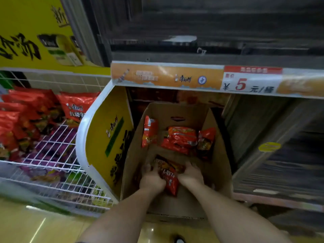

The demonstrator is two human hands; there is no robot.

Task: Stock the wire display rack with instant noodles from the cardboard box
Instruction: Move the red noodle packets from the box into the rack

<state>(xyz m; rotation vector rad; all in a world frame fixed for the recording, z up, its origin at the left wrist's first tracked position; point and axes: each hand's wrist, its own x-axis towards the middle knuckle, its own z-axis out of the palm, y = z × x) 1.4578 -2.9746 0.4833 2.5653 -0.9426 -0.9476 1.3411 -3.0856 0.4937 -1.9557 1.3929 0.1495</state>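
Observation:
An open cardboard box [219,165] sits on the floor under a shelf. Both my hands are down inside it. My left hand [151,178] and my right hand [191,173] grip a red instant noodle packet [169,179] from either side at the box's near end. Several more red packets [180,139] lie or lean at the far end of the box. The white wire display rack [57,151] stands to the left, with red noodle packets [28,116] stacked on its upper level at the left and back.
A yellow side panel with a white curved rim [84,130] separates the rack from the box. Above the box runs a shelf edge with an orange price strip [192,79]. Dark empty shelving stands to the right. Purple packets lie on the rack's lower level.

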